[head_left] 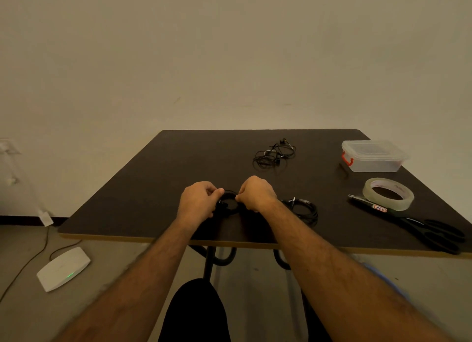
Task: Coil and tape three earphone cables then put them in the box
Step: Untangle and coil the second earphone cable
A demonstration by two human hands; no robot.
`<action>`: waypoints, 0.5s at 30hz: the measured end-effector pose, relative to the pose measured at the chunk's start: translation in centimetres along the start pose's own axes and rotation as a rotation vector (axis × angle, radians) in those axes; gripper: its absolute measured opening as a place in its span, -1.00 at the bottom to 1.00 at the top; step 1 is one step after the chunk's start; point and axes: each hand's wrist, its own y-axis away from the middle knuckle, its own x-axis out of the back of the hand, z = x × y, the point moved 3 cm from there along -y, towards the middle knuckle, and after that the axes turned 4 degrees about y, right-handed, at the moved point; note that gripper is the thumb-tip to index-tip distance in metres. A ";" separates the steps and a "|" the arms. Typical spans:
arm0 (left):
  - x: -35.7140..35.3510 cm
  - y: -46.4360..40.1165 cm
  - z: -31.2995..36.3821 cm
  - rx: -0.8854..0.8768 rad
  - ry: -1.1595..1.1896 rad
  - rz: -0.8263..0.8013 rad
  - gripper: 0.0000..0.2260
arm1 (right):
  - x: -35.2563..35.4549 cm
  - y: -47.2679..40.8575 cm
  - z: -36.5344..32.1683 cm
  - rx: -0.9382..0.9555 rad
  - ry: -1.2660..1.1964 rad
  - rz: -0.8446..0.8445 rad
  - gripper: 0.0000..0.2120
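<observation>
Both hands hold a black coiled earphone cable (228,203) low over the dark table (153,188) near its front edge. My left hand (198,199) pinches the coil's left side and my right hand (256,193) pinches its right side. A second coiled black cable (304,210) lies just right of my right wrist. A third cable (274,153), loose and tangled, lies farther back in the middle. The clear plastic box (374,156) with a red latch and its lid on stands at the back right.
A roll of clear tape (388,193) lies right of the coils, with black scissors (419,225) in front of it toward the right edge. On the floor at the left sits a white device (63,267) with a green light and a cord.
</observation>
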 end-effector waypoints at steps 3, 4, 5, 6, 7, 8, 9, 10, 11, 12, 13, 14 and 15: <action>0.1 -0.1 -0.1 0.000 0.005 0.009 -0.85 | 0.1 0.0 0.1 -0.004 -0.020 0.008 -0.82; 0.1 -0.1 -0.1 -0.002 0.005 0.008 -0.86 | 0.1 0.1 0.1 -0.006 -0.024 0.008 -0.81; 0.1 -0.1 -0.1 -0.003 0.006 0.005 -0.88 | 0.2 0.0 0.1 -0.006 -0.026 0.006 -0.81; 0.0 -0.1 0.0 -0.003 0.005 -0.001 -0.89 | 0.2 0.1 0.1 -0.006 -0.027 0.001 -0.82; 0.0 -0.2 0.0 -0.002 0.006 -0.010 -0.90 | 0.2 0.1 0.1 -0.005 -0.028 -0.004 -0.82; 0.0 -0.2 0.0 0.001 0.006 -0.019 -0.91 | 0.3 0.2 0.1 -0.001 -0.028 -0.006 -0.83; -0.1 -0.2 0.0 0.004 0.003 -0.023 -0.91 | 0.3 0.2 0.1 0.003 -0.029 -0.005 -0.83; -0.1 -0.2 0.0 0.006 0.000 -0.024 -0.91 | 0.3 0.2 0.1 0.007 -0.031 0.000 -0.83; -0.1 -0.2 -0.1 0.004 0.001 -0.020 -0.91 | 0.3 0.3 0.1 0.010 -0.034 0.007 -0.83; -0.1 -0.2 -0.1 0.002 0.001 -0.016 -0.90 | 0.3 0.3 0.1 0.010 -0.038 0.012 -0.84; -0.1 -0.2 -0.1 0.000 0.001 -0.015 -0.90 | 0.4 0.3 0.1 0.007 -0.043 0.014 -0.85; -0.1 -0.2 -0.1 -0.002 -0.001 -0.020 -0.88 | 0.4 0.4 0.1 0.002 -0.048 0.013 -0.86; 0.0 -0.2 -0.1 -0.003 -0.003 -0.033 -0.87 | 0.4 0.3 0.1 -0.004 -0.053 0.010 -0.87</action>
